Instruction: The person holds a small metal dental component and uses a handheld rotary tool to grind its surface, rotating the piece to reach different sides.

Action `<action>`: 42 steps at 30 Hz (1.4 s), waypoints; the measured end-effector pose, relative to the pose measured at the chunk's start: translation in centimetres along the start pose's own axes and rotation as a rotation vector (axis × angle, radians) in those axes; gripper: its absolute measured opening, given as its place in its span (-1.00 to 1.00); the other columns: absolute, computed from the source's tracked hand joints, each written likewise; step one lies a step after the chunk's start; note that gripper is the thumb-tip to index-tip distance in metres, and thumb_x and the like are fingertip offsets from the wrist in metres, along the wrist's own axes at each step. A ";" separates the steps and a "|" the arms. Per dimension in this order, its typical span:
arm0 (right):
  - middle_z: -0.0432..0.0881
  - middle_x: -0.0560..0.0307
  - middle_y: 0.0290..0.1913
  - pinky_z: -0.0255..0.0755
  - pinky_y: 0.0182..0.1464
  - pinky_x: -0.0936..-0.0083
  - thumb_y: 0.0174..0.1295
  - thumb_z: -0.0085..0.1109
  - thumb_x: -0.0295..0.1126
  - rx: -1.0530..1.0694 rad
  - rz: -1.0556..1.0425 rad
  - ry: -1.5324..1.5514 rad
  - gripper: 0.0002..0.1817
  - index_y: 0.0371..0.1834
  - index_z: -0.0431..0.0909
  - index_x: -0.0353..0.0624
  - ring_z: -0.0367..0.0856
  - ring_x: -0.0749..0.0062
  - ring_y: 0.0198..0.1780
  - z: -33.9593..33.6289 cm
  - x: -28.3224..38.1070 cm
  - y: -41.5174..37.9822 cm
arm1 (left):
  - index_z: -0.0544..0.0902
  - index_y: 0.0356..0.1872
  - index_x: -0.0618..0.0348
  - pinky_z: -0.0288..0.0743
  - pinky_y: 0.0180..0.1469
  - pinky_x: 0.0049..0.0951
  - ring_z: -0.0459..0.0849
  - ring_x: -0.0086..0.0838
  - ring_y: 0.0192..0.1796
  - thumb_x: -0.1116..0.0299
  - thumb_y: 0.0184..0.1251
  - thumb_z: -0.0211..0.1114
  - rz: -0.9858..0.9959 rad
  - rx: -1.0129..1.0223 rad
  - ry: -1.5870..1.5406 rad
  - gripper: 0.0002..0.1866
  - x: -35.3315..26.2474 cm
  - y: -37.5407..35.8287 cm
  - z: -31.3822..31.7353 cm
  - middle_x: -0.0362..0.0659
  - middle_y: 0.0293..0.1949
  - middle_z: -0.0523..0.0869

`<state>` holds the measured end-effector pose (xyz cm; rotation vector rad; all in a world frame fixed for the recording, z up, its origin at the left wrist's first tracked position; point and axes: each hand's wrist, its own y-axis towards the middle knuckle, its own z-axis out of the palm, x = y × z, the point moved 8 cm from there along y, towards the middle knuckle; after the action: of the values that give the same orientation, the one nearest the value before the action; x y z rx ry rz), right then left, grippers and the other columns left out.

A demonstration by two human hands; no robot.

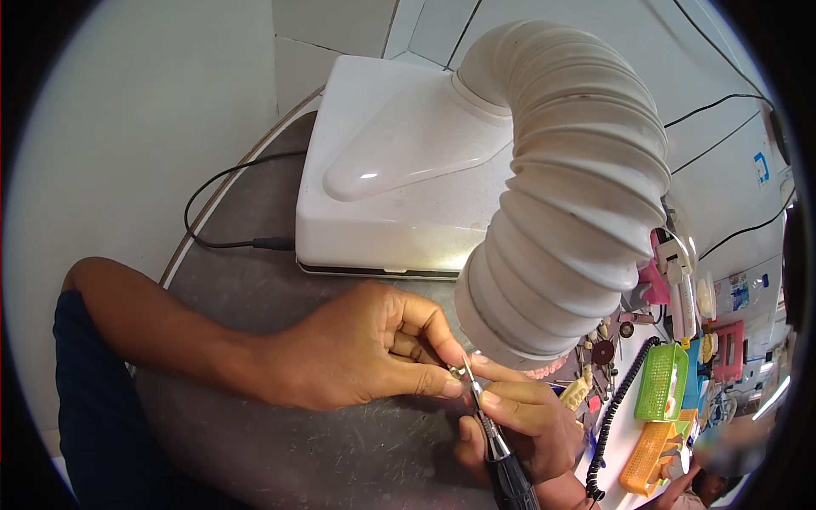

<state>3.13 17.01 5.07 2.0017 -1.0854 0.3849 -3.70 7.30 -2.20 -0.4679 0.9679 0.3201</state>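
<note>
My left hand (344,357) reaches in from the left, thumb and forefinger pinched on a small shiny piece (457,372). That piece is mostly covered by the fingertips, so its kind cannot be made out. In my right hand (535,421) is a rotary handpiece (495,444) with a black body and metal nose, held like a pen. Its thin bur (467,365) points up and touches or nearly touches the small piece. Both hands meet just below the mouth of a white ribbed suction hose (578,195).
The hose bends out of a white dust-extractor box (382,204) with a black cable (208,187). A dark grey work surface (280,459) lies below. At right are dental models (576,393), small discs, a coiled black cord (616,408), green (663,381) and orange baskets (643,459), and another person (684,493).
</note>
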 end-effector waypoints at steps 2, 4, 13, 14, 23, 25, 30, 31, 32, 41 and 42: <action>0.59 -0.03 -0.31 0.60 -0.05 0.25 0.07 0.29 -0.54 0.010 -0.002 0.007 -0.68 -0.13 0.41 -0.22 0.66 -0.06 -0.06 0.0 0.1 0.2 | 0.37 0.16 0.40 0.52 0.19 -0.42 0.55 -0.41 0.14 0.70 0.18 0.26 -0.004 -0.002 -0.003 -0.51 0.1 0.0 0.1 0.00 0.10 0.55; 0.59 -0.04 -0.31 0.60 -0.05 0.25 0.07 0.29 -0.53 0.021 -0.001 0.012 -0.68 -0.13 0.41 -0.22 0.66 -0.06 -0.06 -0.1 0.0 0.2 | 0.53 -0.21 0.42 0.62 -0.04 -0.61 0.70 -0.50 -0.14 0.54 0.23 0.31 0.126 -0.037 0.013 -0.82 -0.5 0.0 -0.1 -0.04 -0.25 0.68; 0.58 -0.03 -0.31 0.60 -0.06 0.27 0.06 0.31 -0.52 0.024 -0.017 -0.016 -0.65 -0.12 0.39 -0.23 0.66 -0.05 -0.05 0.1 0.1 0.0 | 0.52 -0.21 0.41 0.61 -0.03 -0.60 0.70 -0.49 -0.12 0.55 0.23 0.30 0.118 -0.044 0.025 -0.82 -0.6 0.0 -0.1 -0.04 -0.25 0.68; 0.58 -0.04 -0.31 0.60 -0.07 0.27 0.06 0.30 -0.52 0.019 -0.016 -0.013 -0.65 -0.12 0.38 -0.23 0.66 -0.05 -0.06 0.1 0.0 0.0 | 0.52 -0.21 0.41 0.61 -0.03 -0.60 0.70 -0.49 -0.12 0.55 0.23 0.30 0.117 -0.043 0.024 -0.82 -0.5 0.0 -0.1 -0.04 -0.25 0.68; 0.58 -0.05 -0.29 0.60 -0.07 0.26 0.07 0.29 -0.54 0.028 -0.016 0.001 -0.65 -0.09 0.39 -0.23 0.66 -0.08 -0.05 0.0 0.1 0.1 | 0.34 0.19 0.38 0.51 0.21 -0.40 0.54 -0.38 0.16 0.71 0.17 0.26 -0.003 -0.017 -0.020 -0.47 0.0 0.0 -0.1 0.01 0.13 0.53; 0.58 -0.06 -0.28 0.60 -0.06 0.25 0.06 0.29 -0.54 0.034 -0.019 -0.002 -0.65 -0.09 0.39 -0.23 0.66 -0.08 -0.05 0.1 0.1 0.1 | 0.33 0.19 0.38 0.50 0.21 -0.39 0.53 -0.38 0.17 0.71 0.17 0.26 0.022 -0.027 0.006 -0.46 0.0 0.0 -0.1 0.01 0.13 0.53; 0.59 -0.05 -0.28 0.61 -0.07 0.26 0.06 0.29 -0.54 0.024 -0.019 -0.009 -0.65 -0.10 0.39 -0.22 0.67 -0.06 -0.07 0.0 0.0 0.1 | 0.36 0.12 0.39 0.52 0.17 -0.43 0.57 -0.39 0.11 0.68 0.18 0.27 0.047 -0.019 -0.009 -0.53 0.1 0.1 -0.1 0.00 0.06 0.56; 0.59 -0.05 -0.28 0.61 -0.07 0.26 0.06 0.29 -0.54 0.024 -0.019 -0.009 -0.65 -0.10 0.39 -0.22 0.67 -0.06 -0.07 0.1 0.0 0.1 | 0.40 0.04 0.40 0.55 0.12 -0.46 0.60 -0.41 0.05 0.65 0.19 0.28 0.063 -0.028 -0.008 -0.61 -0.2 0.0 -0.1 0.00 -0.02 0.59; 0.59 -0.05 -0.28 0.61 -0.07 0.27 0.06 0.29 -0.54 0.024 -0.025 -0.016 -0.65 -0.10 0.39 -0.22 0.67 -0.05 -0.07 0.1 0.1 0.1 | 0.43 -0.04 0.41 0.57 0.07 -0.50 0.63 -0.43 0.00 0.62 0.21 0.28 0.078 -0.035 -0.007 -0.69 -0.4 -0.1 0.0 -0.01 -0.09 0.62; 0.60 -0.05 -0.30 0.61 -0.10 0.30 0.07 0.28 -0.52 0.011 -0.023 -0.022 -0.67 -0.12 0.39 -0.22 0.67 -0.03 -0.08 0.0 0.0 0.1 | 0.50 -0.20 0.43 0.62 -0.01 -0.56 0.70 -0.45 -0.09 0.56 0.24 0.29 0.104 -0.051 0.004 -0.81 -0.7 -0.2 0.0 0.01 -0.22 0.68; 0.60 -0.04 -0.31 0.61 -0.10 0.31 0.07 0.29 -0.52 0.003 -0.020 -0.024 -0.67 -0.12 0.39 -0.22 0.68 -0.03 -0.08 -0.1 0.0 0.2 | 0.50 -0.20 0.43 0.61 -0.01 -0.56 0.70 -0.45 -0.09 0.56 0.24 0.29 0.108 -0.051 -0.001 -0.81 -0.7 -0.2 0.0 0.01 -0.22 0.68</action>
<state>2.96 17.01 5.26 2.0230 -1.0795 0.3532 -3.98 7.13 -1.55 -0.4630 0.9877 0.4430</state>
